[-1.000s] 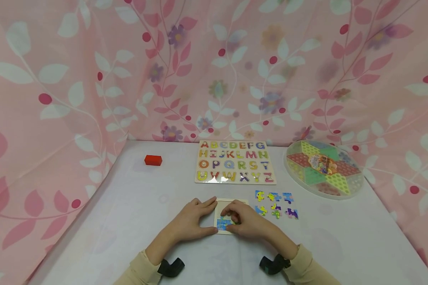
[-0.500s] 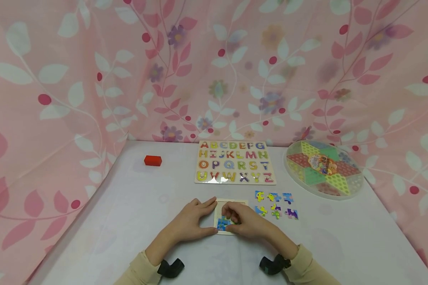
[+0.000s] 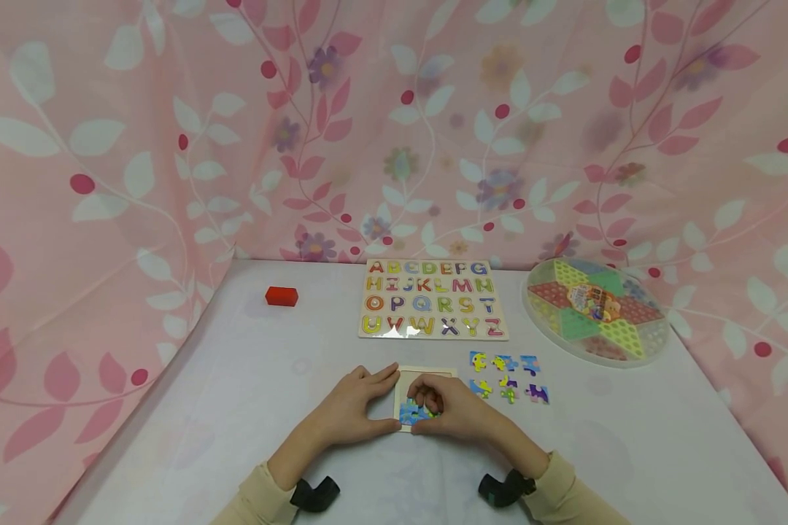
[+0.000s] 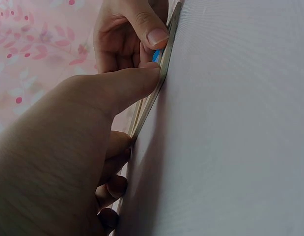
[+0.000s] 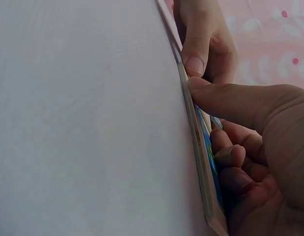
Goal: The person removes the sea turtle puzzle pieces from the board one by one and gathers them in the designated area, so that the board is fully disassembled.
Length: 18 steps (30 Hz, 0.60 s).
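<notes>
A small wooden puzzle tray (image 3: 428,369) lies in front of me with blue jigsaw pieces (image 3: 407,415) in its near part. My left hand (image 3: 350,405) rests at its left side, fingers fairly straight, fingertips by the far corner and thumb on the near corner. In the left wrist view that thumb presses the tray's edge (image 4: 165,64). My right hand (image 3: 462,408) bends over the tray, its curled fingers on a puzzle piece (image 3: 431,414) with green and yellow on it, largely hidden. In the right wrist view its thumb (image 5: 201,84) lies on the near rim.
Several loose jigsaw pieces (image 3: 508,362) lie to the right of the tray. Behind stands a wooden alphabet board (image 3: 433,293), with a round Chinese checkers set (image 3: 581,326) at the back right. A red block (image 3: 282,296) sits at the back left, before a pink floral curtain (image 3: 394,131).
My right thumb has slid from the pieces toward the tray's near rim, while the curled fingers shifted slightly over the pieces. The left hand and the loose pieces have stayed put.
</notes>
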{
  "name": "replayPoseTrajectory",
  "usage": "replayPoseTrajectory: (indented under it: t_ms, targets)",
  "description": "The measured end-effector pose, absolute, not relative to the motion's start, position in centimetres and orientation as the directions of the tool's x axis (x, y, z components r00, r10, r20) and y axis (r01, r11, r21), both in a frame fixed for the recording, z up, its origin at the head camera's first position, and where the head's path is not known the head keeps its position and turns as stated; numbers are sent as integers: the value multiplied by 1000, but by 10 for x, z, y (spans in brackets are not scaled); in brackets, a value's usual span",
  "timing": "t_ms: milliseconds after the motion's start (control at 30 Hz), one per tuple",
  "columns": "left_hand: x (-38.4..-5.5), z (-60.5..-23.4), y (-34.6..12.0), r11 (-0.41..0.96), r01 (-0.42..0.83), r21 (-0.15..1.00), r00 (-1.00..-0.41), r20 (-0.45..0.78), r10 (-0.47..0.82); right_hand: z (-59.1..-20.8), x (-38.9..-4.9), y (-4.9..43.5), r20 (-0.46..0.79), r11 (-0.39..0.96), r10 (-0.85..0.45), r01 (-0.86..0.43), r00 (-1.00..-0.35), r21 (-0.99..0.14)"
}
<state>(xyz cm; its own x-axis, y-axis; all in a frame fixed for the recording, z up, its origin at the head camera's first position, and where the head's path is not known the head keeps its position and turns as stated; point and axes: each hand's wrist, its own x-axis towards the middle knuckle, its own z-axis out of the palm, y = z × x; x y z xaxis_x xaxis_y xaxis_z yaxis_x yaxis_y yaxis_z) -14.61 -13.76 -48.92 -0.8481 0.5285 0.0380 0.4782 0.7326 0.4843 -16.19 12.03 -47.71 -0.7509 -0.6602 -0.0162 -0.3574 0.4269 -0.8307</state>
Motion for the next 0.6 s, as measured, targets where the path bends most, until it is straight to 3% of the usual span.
replayPoseTrajectory:
  t_ms: [600]
  targets:
    - [-148, -492, -139, 730, 502, 465, -838, 52, 543, -476, -163, 121, 43, 420, -662, -417, -748, -806]
